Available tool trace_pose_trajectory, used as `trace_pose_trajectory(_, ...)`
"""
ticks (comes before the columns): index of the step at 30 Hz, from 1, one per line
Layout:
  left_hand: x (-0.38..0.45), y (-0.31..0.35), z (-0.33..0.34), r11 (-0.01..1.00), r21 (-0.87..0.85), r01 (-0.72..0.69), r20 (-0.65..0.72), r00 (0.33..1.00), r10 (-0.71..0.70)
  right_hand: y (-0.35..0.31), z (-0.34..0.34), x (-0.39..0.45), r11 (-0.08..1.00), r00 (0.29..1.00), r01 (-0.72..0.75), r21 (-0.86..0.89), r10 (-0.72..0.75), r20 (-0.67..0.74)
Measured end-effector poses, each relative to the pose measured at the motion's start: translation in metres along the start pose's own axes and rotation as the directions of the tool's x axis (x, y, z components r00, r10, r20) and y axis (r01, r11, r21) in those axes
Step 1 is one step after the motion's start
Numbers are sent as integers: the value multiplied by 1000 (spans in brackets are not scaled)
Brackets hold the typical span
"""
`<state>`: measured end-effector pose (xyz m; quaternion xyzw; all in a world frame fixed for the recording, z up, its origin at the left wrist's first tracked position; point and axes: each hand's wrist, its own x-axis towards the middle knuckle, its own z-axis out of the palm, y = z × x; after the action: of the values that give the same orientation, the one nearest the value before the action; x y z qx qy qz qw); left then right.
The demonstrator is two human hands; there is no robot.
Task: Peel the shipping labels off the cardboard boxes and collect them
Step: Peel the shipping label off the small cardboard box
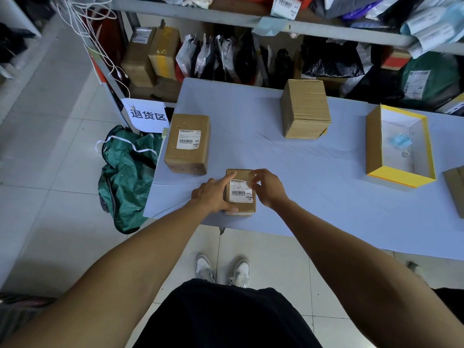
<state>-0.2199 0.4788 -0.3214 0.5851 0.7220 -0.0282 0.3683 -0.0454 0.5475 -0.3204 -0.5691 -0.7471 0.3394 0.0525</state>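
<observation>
A small cardboard box (241, 208) sits near the front edge of the table, with a white shipping label (240, 192) on top. My left hand (213, 194) grips the box's left side, index finger stretched along the top. My right hand (268, 188) pinches the label's upper right corner, which looks slightly lifted. A second box (187, 156) with its own label (188, 139) stands at the table's left. A third box (305, 109), with no label showing, stands further back.
An open yellow-edged box (374, 144) holding a crumpled blue scrap stands at the right on the pale blue table (313, 184). Another cardboard piece (455, 187) pokes in at the right edge. A green sack (125, 177) lies on the floor left. Shelves of parcels stand behind.
</observation>
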Motion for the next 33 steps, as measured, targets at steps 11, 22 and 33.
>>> trace_pose_trajectory(11, 0, 1, 0, 1000, -4, -8, 3, 1000, 8, 3, 0, 3, 1000, 999, 4, 7, -4, 50)
trace_pose_trajectory(22, -1, 1, -2, 1000, -5, -2, 15, 1000, 2, 7, 0, 6, 1000, 997, 5, 2, -5, 76)
trace_pose_trajectory(33, -3, 3, -3, 1000, 0, 9, 21, 1000, -9, 7, -5, 7, 999, 994, 37, -30, -34, 108)
